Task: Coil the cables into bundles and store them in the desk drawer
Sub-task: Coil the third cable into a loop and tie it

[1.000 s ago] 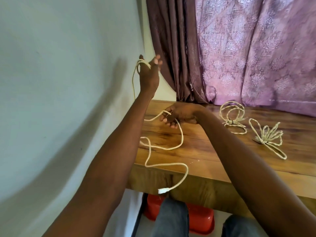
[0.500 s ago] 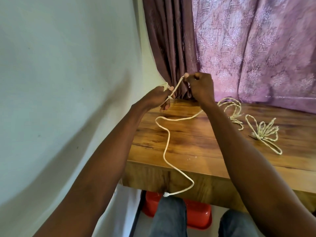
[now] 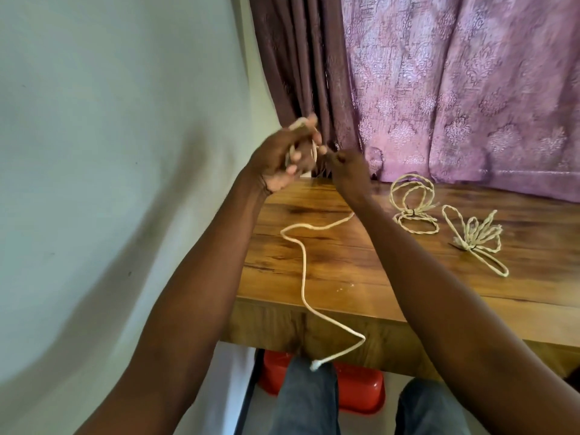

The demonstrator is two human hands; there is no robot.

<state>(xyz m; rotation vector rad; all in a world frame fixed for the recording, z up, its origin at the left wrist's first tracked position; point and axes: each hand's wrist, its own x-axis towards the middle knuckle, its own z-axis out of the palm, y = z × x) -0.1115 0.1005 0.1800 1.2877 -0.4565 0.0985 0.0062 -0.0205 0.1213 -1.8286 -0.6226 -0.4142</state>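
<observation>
Winding the cream cord [image 3: 303,271], limp and light, I see my left hand [image 3: 284,158] gripping its loops, my right hand [image 3: 346,171] pinching the strand; slack trails toward six o'clock, off the desk [image 3: 361,277].

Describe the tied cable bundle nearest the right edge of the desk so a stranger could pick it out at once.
Start at the wooden desk under the purple curtain. Two pale tied bundles lie on its right half, and the right bundle is the one meant. Its long narrow loops fan out like petals from one dark tie, while the left bundle forms rounder rings.
</observation>
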